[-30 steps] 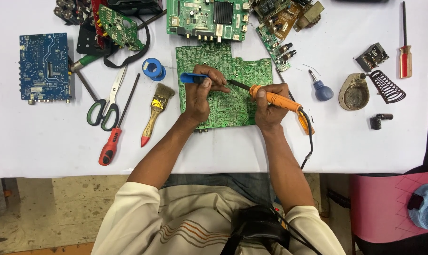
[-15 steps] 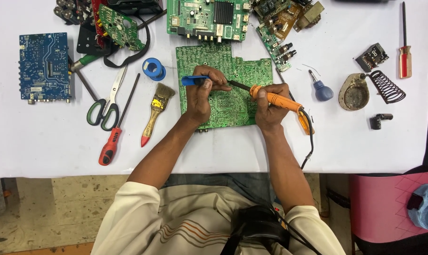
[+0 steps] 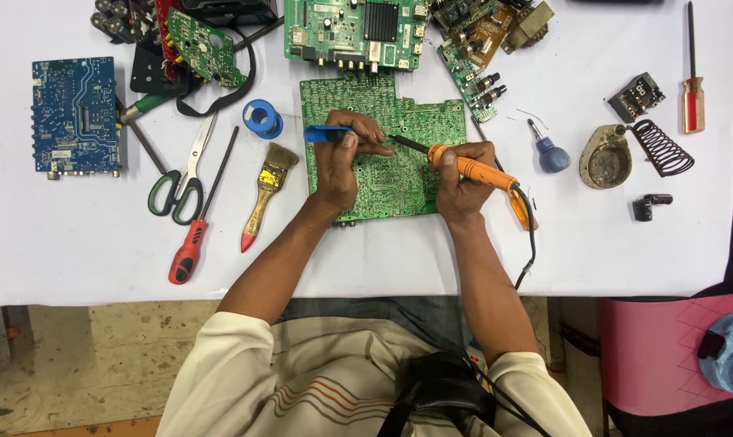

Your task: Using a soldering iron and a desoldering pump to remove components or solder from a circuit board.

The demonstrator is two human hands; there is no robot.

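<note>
Your cream short-sleeved shirt (image 3: 245,380), striped brown and orange at the chest; a black strap (image 3: 431,388) hangs at your collar.

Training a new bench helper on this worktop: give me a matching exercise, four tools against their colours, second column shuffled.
Tools:
1. soldering iron handle, in the right hand
2. flat tool, in the left hand
3. scissors handles
4. long screwdriver handle, beside the scissors

Colours:
A. green
B. red
C. orange
D. blue

Pairs: 1-C, 2-D, 3-A, 4-B
</note>
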